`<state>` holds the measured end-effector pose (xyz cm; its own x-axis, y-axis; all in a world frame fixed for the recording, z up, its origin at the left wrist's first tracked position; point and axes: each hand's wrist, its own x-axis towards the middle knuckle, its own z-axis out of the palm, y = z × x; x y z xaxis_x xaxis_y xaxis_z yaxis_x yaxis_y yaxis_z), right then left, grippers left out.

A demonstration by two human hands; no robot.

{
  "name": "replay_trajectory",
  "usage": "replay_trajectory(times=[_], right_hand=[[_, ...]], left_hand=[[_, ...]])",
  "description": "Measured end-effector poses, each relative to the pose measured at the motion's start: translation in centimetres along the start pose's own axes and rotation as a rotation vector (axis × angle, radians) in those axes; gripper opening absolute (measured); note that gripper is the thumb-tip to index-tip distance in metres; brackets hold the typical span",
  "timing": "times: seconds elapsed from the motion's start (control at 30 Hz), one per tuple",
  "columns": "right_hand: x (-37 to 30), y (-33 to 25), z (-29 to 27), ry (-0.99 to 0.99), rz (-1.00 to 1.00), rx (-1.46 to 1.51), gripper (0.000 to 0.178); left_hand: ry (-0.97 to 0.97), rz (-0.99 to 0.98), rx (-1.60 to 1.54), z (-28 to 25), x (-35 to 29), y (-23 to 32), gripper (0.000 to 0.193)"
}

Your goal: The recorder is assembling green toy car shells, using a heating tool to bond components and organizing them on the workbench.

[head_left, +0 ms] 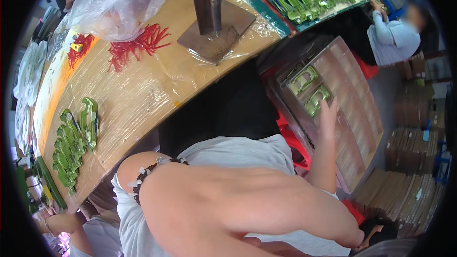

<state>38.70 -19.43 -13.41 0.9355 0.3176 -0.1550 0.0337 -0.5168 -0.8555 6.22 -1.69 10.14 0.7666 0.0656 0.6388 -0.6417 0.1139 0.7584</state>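
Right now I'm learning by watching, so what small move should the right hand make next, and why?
Probably a light press of the right hand on the nearer green piece, to check it sits steady. The fingers are right at its edge, though I can't tell whether they grip it, and another green piece lies just beyond it in the open box.

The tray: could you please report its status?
Right hand at green piece, hold unclear. Green piece in tray. Left hand near camera, blocking lower view.

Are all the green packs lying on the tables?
No, some green packs lie in a shallow tray to the right of the tables.
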Motion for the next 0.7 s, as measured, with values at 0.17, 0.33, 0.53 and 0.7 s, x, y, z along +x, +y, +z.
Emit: replay_trajectory(times=[0.17, 0.33, 0.53, 0.7], right_hand=[[-4.5, -5.7, 3.3, 0.217, -0.66, -0.498, 0.073], [-11.1, -12.6, 7.6, -0.089, -1.172, -0.128, 0.049], [-15.2, -16.4, 12.4, -0.641, -1.563, 0.113, 0.039], [-19.1, -21.2, 18.3, -0.789, -1.602, 0.24, 0.032]], left_hand=[[0.024, 0.06, -0.071, 0.8, -0.2, 0.4, 0.04], [0.093, 0.01, 0.215, 0.0, -2.5, 1.6, 0.055], [0.517, -0.547, 2.225, -5.3, -12.4, 4.9, 0.044], [1.045, -1.072, 2.199, -6.8, -23.3, 6.2, 0.043]])
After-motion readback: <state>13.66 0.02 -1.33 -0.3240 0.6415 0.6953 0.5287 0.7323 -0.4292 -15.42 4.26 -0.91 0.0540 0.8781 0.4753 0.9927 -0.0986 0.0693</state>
